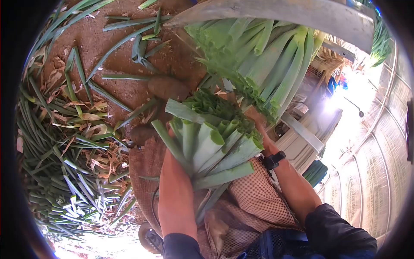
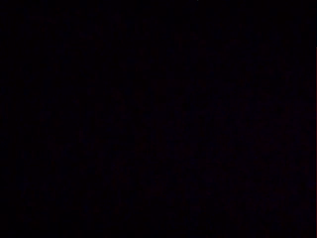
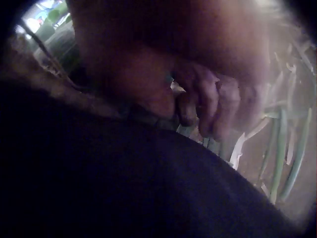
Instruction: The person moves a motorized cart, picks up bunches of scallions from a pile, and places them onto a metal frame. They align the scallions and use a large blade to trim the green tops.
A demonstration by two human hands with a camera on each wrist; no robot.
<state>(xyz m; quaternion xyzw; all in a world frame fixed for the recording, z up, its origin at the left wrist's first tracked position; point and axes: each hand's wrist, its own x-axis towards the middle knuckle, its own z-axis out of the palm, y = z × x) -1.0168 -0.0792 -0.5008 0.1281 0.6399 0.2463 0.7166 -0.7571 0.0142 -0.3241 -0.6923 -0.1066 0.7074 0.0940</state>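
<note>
In the head view, a bundle of leeks [image 1: 211,138] with cut green tops stands between my forearms, over my lap. My left forearm [image 1: 177,198] goes up behind the leaves, which cover the left hand. My right hand [image 1: 255,116] is at the bundle's far right side, partly covered by leaves; a black band [image 1: 274,160] circles that wrist. The right wrist view is dim and blurred: the fingers [image 3: 210,101] are curled in, with green leaf pieces right at their tips. What they hold there I cannot tell. The left wrist view is black.
A second, larger leek bundle [image 1: 276,64] lies ahead, under a pale curved metal bar [image 1: 280,19]. Loose leeks and dry leaves [image 1: 73,172] pile up at left on the brown ground [image 1: 116,47]. Brown checked cloth [image 1: 252,190] covers my lap. Translucent sheeting [image 1: 366,172] stands at right.
</note>
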